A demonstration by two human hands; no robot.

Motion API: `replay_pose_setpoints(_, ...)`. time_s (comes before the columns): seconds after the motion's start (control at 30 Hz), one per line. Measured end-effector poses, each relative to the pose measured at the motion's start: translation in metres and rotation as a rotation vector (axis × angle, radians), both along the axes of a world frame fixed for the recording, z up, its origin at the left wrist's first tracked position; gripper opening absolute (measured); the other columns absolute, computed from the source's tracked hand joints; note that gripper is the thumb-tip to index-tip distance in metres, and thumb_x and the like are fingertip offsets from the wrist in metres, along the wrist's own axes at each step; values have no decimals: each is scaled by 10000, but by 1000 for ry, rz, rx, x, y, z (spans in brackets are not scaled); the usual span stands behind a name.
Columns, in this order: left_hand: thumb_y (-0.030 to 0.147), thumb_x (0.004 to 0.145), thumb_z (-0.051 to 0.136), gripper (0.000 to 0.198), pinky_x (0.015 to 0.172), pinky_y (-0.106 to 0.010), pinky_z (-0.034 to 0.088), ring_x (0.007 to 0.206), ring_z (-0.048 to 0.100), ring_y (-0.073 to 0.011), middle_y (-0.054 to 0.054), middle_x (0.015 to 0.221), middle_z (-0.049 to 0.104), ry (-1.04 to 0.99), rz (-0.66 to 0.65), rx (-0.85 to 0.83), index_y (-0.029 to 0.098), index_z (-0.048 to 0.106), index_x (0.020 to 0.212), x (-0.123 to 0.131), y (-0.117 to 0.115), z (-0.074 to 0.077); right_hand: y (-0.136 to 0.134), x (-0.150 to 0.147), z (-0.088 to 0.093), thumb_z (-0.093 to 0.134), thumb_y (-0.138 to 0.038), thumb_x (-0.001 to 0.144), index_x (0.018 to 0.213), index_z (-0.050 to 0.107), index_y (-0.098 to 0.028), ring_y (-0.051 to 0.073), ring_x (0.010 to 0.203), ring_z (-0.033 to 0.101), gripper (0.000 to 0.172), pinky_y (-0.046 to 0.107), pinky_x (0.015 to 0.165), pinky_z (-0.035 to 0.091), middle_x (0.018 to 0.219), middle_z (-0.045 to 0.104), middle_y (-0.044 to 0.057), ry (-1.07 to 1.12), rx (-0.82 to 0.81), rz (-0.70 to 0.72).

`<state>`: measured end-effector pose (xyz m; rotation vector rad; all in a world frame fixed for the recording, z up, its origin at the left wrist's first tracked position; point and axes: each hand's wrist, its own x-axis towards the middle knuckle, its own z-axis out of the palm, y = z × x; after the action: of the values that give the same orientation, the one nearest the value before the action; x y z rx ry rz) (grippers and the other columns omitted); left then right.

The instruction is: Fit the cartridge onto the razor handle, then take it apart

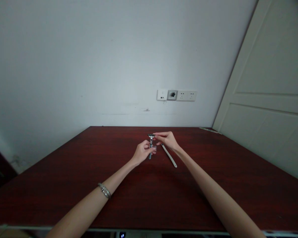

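Observation:
My left hand [142,152] is closed around the handle of a safety razor [151,141], held upright above the table with its dark head at the top. Against the handle, by the left fingertips, is a small clear piece [154,148], too small to name. The fingers of my right hand [168,140] pinch the right end of the razor's head. Just below the right hand, a long thin white handle [169,156] with a hole at its near end lies on the table; its far end is hidden behind the fingers.
The dark red wooden table [89,165] runs back to a pale wall [101,59]. Sockets and switch plates [186,95] are set in the wall. A white panelled door [270,112] stands along the right side. A thin pale strip [210,130] lies at the far right corner.

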<state>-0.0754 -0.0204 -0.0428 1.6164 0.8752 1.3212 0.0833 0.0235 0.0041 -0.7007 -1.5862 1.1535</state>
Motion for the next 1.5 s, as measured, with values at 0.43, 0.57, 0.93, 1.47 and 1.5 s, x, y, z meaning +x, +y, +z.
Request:
replay_pose_setpoints(0.43,283,697,662,268,613,-294,512,644,660,-180,-65,745,672,-9,4,-19,128,499,842,0,-1,2,-1,0,0,717,-307,589,869,707,-112,183,689,650,341,264,528,559,735,701,76,16,-40,21)
replay_pose_setpoints(0.57,288,704,656,257,605,-289,509,645,659,-183,-63,736,671,10,13,-7,130,494,828,-1,0,1,0,0,-1,714,-305,594,871,706,-110,186,693,649,339,272,533,560,732,700,77,17,-41,20)
replay_pose_setpoints(0.93,291,711,649,244,576,-267,499,622,654,-171,-69,740,673,11,3,-9,130,500,817,-1,-1,3,-3,0,2,715,-298,580,831,710,-114,180,666,645,311,271,532,554,706,693,71,8,-57,10)
replay_pose_setpoints(1.47,283,695,662,249,611,-290,510,612,651,-166,-68,722,664,-13,-10,-35,123,508,809,0,-3,3,-2,2,2,684,-307,603,833,711,-110,184,668,649,304,263,531,546,702,690,76,-27,-13,44)
replay_pose_setpoints(1.5,286,694,662,251,610,-290,510,611,651,-166,-68,721,663,-13,-10,-32,124,509,810,0,-3,3,-2,2,2,683,-304,603,831,711,-108,182,660,647,301,263,529,545,696,689,74,-29,-11,41)
